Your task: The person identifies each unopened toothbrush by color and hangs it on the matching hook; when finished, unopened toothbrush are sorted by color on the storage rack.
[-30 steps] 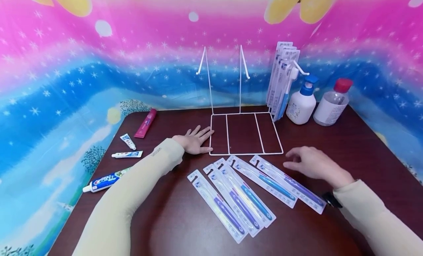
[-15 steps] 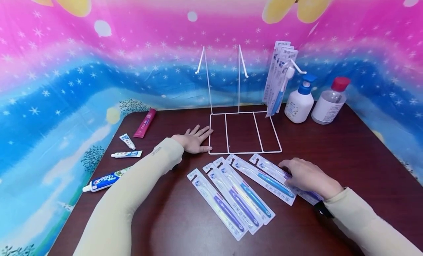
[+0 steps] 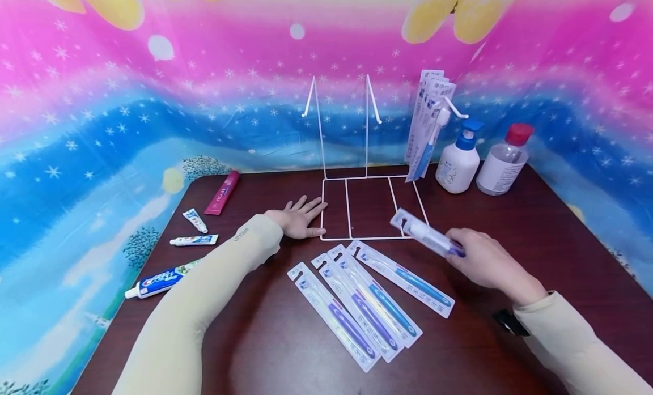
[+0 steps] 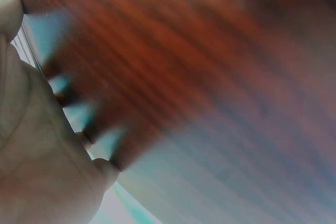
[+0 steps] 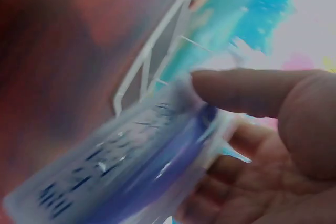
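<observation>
Brown tabletop (image 3: 275, 338) below, my right hand (image 3: 487, 262) pinches a toothbrush pack (image 3: 425, 232), centre right; left hand (image 3: 298, 218), fingers spread, grips nothing. Pick-up seems done; carrying calls for steadiness.

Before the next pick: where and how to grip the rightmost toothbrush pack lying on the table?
I'd pinch the rightmost pack across its long edges at the teal handle, coming from above and the right. It lies flat and slanted, its handle end well apart from the neighbouring pack; this grip should leave the hanging end free.
</observation>
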A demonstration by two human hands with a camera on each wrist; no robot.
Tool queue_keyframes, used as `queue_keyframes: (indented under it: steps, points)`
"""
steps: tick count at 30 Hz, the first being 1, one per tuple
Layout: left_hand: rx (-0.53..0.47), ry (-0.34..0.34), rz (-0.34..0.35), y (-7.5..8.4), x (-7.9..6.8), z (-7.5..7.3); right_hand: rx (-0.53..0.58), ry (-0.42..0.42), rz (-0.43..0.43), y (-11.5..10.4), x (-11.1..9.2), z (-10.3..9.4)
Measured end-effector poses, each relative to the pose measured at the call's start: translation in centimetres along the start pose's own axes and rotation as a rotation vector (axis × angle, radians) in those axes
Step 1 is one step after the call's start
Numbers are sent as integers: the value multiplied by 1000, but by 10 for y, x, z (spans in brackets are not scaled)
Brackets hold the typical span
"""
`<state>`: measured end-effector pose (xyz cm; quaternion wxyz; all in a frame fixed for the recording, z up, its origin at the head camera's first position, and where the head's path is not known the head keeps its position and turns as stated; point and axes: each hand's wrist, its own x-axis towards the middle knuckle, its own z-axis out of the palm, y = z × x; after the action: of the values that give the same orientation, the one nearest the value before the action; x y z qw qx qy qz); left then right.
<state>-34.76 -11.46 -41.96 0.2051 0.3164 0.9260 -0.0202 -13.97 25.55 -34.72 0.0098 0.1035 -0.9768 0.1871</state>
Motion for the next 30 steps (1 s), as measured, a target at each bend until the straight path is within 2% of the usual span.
queue_keyframes:
  steps: [6, 13, 21, 30]
  points:
    - [-1, 3, -1, -4, -1, 2, 201, 189, -2, -27, 7, -19]
    - [-2, -2, -13, -1, -7, 4, 356, 282, -83, -67, 29, -28]
    - [6, 3, 0, 2, -8, 2, 410, 284, -129, -95, 58, -39]
    - [8, 7, -20, 3, -2, -1, 430, 256, -106, -99, 82, -36]
